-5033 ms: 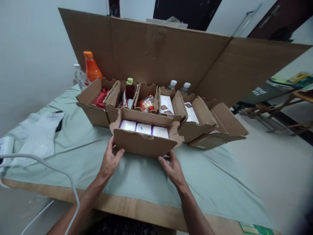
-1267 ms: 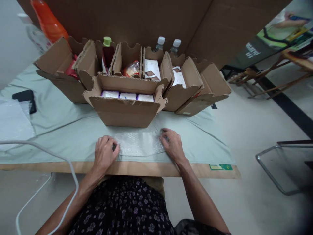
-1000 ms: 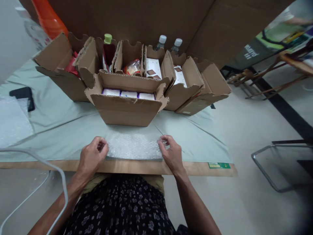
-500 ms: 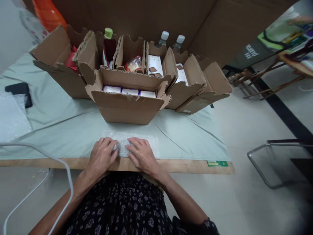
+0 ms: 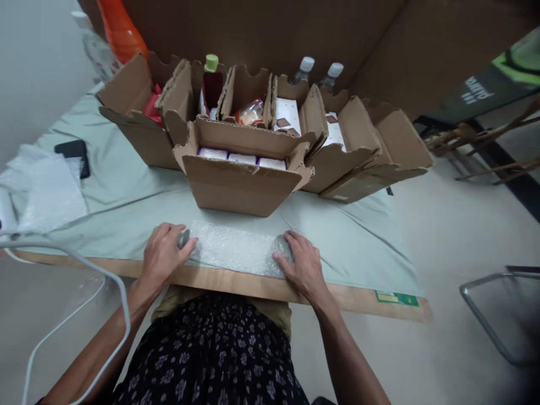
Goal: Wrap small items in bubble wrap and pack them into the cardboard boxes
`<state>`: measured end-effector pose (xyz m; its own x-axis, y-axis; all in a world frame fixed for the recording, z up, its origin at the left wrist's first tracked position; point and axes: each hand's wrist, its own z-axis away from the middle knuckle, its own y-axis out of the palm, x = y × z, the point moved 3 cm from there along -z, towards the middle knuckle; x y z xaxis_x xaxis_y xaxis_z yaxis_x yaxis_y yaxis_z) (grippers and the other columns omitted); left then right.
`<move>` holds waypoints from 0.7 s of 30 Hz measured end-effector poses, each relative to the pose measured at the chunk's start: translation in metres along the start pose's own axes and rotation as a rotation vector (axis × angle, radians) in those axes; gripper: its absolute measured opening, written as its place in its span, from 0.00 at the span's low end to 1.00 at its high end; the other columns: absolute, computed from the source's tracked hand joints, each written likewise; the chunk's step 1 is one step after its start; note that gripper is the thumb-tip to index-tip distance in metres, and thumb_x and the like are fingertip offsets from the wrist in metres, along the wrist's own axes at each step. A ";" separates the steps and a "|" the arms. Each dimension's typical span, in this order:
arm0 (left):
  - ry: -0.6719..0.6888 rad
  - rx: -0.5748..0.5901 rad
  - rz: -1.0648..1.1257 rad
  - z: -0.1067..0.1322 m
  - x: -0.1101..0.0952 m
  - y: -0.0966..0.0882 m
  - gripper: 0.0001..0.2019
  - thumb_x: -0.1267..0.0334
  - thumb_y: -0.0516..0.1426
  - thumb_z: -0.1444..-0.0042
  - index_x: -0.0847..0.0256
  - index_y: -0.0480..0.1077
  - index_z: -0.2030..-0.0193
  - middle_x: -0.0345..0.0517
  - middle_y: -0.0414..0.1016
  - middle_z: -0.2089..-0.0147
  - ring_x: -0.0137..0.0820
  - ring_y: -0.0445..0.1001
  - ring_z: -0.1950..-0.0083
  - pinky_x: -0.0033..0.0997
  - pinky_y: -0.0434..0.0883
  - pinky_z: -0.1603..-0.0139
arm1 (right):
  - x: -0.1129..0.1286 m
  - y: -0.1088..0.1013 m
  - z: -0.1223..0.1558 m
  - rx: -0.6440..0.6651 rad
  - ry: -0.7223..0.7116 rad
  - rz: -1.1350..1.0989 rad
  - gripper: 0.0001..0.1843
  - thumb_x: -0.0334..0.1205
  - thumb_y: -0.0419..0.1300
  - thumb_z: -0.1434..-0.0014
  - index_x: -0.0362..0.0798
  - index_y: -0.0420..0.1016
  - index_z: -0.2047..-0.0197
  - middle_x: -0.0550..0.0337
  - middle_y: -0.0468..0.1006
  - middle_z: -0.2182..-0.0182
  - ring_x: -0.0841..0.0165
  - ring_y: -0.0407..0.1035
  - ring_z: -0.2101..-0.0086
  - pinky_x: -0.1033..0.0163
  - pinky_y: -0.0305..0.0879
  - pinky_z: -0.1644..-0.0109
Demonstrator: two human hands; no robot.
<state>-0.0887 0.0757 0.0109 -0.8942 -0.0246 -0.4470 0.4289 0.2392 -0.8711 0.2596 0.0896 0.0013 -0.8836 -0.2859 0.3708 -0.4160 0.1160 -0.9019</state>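
A sheet of clear bubble wrap (image 5: 236, 250) lies flat near the front edge of the table (image 5: 126, 191), which is covered in pale green cloth. My left hand (image 5: 162, 256) rests on the sheet's left end, fingers curled over its edge. Pressing down on the right end is my right hand (image 5: 301, 267), fingers bent. Just behind the sheet stands an open cardboard box (image 5: 240, 183) holding three white cartons with purple edges (image 5: 242, 159).
Behind it stand several more open cardboard boxes (image 5: 337, 160) with packets and bottles, and a tall cardboard sheet (image 5: 270, 34). An orange bottle (image 5: 120, 31) is back left. A black phone (image 5: 76, 154) and white bags (image 5: 42, 194) lie left. A white cable (image 5: 84, 270) hangs near my left arm.
Five seconds ago both hands held the front box. Since then the bubble wrap appeared on the table; my hands met at its middle and have now spread apart to its two ends.
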 end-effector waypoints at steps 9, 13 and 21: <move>-0.112 0.098 0.215 0.000 -0.013 0.002 0.07 0.56 0.56 0.44 0.57 0.69 0.65 0.41 0.75 0.67 0.33 0.74 0.66 0.33 0.71 0.62 | 0.021 -0.002 -0.004 -0.031 0.210 -0.446 0.10 0.47 0.59 0.35 0.51 0.72 0.63 0.57 0.82 0.66 0.64 0.76 0.66 0.59 0.71 0.60; -0.264 0.184 0.371 0.000 -0.005 -0.003 0.24 0.52 0.59 0.47 0.61 0.70 0.46 0.35 0.73 0.72 0.31 0.72 0.71 0.32 0.69 0.65 | 0.013 -0.001 -0.009 -0.013 0.302 -0.552 0.20 0.48 0.64 0.41 0.48 0.74 0.48 0.57 0.81 0.65 0.67 0.73 0.71 0.61 0.72 0.65; -0.212 0.311 0.477 0.003 0.000 0.000 0.18 0.51 0.56 0.45 0.57 0.76 0.53 0.38 0.74 0.72 0.31 0.72 0.72 0.31 0.70 0.68 | -0.002 -0.008 0.016 0.174 0.339 -0.700 0.36 0.47 0.64 0.40 0.50 0.64 0.31 0.50 0.81 0.52 0.67 0.78 0.65 0.56 0.78 0.55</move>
<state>-0.0881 0.0730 0.0103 -0.5628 -0.1847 -0.8057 0.8220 -0.0232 -0.5689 0.2684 0.0737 0.0041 -0.4581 0.0706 0.8861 -0.8838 -0.1424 -0.4456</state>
